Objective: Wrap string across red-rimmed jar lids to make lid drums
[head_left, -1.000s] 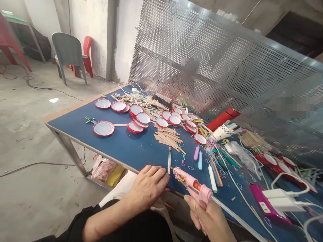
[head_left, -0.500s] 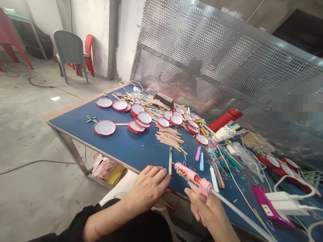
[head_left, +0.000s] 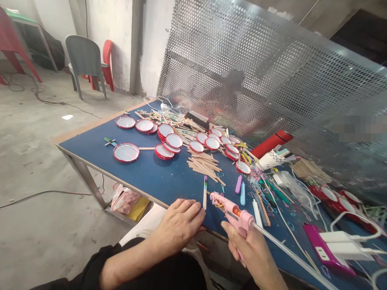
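Note:
My right hand point(head_left: 252, 251) grips a pink hot-glue gun point(head_left: 232, 211) by its handle, nozzle pointing left and away over the blue table point(head_left: 145, 173); a clear glue stick point(head_left: 290, 253) trails out of its back. My left hand point(head_left: 178, 225) rests at the table's near edge, fingers curled together, their tips touching the near end of a coloured craft stick point(head_left: 205, 192). Just beyond lies a heap of plain wooden sticks point(head_left: 204, 165).
Several red-rimmed round lids point(head_left: 126, 152) lie across the table's far half. Coloured markers point(head_left: 242, 193), a red flask point(head_left: 269, 143), a magenta phone point(head_left: 323, 249) and a white charger point(head_left: 344, 239) crowd the right side. A perforated metal screen point(head_left: 272, 80) stands behind. Chairs point(head_left: 86, 60) stand at far left.
The glue gun's nozzle has lifted slightly and drawn a little toward me. My left hand has stayed at the table edge beside the coloured stick.

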A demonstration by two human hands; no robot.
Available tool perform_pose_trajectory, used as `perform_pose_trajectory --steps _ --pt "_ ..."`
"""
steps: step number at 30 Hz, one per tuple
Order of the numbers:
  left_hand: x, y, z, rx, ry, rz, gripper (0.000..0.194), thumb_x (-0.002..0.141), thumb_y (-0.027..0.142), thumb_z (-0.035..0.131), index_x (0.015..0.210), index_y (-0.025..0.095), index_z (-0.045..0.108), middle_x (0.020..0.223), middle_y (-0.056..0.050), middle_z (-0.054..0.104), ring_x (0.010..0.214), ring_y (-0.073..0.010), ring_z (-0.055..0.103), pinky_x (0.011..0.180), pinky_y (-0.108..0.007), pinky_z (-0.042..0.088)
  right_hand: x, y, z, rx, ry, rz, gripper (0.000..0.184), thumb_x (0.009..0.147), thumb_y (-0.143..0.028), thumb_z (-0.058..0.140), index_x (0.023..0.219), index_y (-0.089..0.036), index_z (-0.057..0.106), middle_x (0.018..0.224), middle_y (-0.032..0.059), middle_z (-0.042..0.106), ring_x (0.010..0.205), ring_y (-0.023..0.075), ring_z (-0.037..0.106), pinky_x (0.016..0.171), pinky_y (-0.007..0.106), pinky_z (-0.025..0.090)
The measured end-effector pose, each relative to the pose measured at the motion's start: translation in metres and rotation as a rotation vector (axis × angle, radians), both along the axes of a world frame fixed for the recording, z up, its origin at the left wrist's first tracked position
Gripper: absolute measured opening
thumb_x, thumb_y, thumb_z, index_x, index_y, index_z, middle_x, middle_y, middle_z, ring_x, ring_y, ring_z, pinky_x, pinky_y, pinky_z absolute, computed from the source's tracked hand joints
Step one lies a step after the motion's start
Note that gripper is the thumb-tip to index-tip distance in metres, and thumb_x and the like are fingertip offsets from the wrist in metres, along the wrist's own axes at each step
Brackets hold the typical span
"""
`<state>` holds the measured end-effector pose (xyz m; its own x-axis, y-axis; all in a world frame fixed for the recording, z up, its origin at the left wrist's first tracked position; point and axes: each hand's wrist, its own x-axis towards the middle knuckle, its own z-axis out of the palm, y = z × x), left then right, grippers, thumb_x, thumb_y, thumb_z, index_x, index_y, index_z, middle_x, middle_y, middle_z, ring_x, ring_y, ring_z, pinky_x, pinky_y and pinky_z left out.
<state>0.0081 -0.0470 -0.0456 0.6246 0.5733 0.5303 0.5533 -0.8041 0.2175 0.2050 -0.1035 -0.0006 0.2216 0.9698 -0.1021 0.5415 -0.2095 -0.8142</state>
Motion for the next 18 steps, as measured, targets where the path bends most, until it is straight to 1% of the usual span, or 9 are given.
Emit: perform_pose_trajectory --steps 2,6,8,11,15,18 --pt "-0.0003 0.0001 0.0003 0.005 0.004 0.002 0.03 0.099 0.036 0.052 0.121 0.016 0.057 0.114 -0.008 0.067 0.11 -0.0225 0.059 0.087 -0.035 0.044 -0.0009 0.0005 0.0018 -0.035 0.02 -0.02 0.042 0.087 -0.063 0.054 0.086 -0.021 0.053 0.038 -0.0112 0.034 0.032 0.0076 0.027 0.035 0.022 0.018" --pt "-0.0007 0.0004 0.0018 0.006 0.007 0.002 0.029 0.1 0.036 0.052 0.12 0.016 0.057 0.114 -0.008 0.067 0.109 -0.0224 0.059 0.087 -0.036 0.044 -0.0002 0.0013 0.0029 -0.083 0.016 -0.036 0.044 0.086 -0.065 0.053 0.076 -0.022 0.05 0.038 -0.0084 0.037 0.034 0.0077 0.028 0.035 0.023 0.02" --pt "-0.0007 0.0004 0.002 0.004 0.005 -0.003 0.029 0.099 0.036 0.054 0.119 0.016 0.057 0.114 -0.008 0.067 0.109 -0.0225 0.06 0.087 -0.035 0.044 0.0006 0.0018 0.0029 -0.1 0.007 -0.026 0.045 0.087 -0.065 0.051 0.077 -0.022 0.052 0.038 -0.0082 0.037 0.034 0.0083 0.028 0.035 0.023 0.021" --pt "-0.0005 0.0004 0.0011 0.002 -0.004 -0.005 0.028 0.098 0.036 0.055 0.119 0.017 0.057 0.113 -0.009 0.067 0.109 -0.023 0.06 0.086 -0.035 0.043 0.0007 0.0022 0.0038 -0.103 0.004 -0.016 0.046 0.087 -0.066 0.051 0.077 -0.022 0.053 0.037 -0.0083 0.036 0.034 0.0089 0.027 0.035 0.025 0.021" --pt "-0.0002 0.0003 0.0005 0.001 -0.002 -0.001 0.028 0.099 0.036 0.054 0.119 0.017 0.057 0.113 -0.009 0.066 0.109 -0.023 0.06 0.087 -0.035 0.043 -0.0006 0.0015 0.0054 -0.086 0.023 -0.024 0.045 0.085 -0.065 0.054 0.068 -0.024 0.047 0.038 -0.0078 0.037 0.033 0.0086 0.029 0.035 0.025 0.021" --pt "-0.0002 0.0001 0.0018 0.003 0.001 0.001 0.027 0.099 0.036 0.055 0.118 0.017 0.057 0.113 -0.008 0.067 0.108 -0.0226 0.06 0.086 -0.035 0.044 -0.0001 0.0009 0.0054 -0.089 0.025 -0.017 0.045 0.086 -0.064 0.054 0.069 -0.023 0.047 0.038 -0.008 0.038 0.033 0.0083 0.029 0.035 0.024 0.021"
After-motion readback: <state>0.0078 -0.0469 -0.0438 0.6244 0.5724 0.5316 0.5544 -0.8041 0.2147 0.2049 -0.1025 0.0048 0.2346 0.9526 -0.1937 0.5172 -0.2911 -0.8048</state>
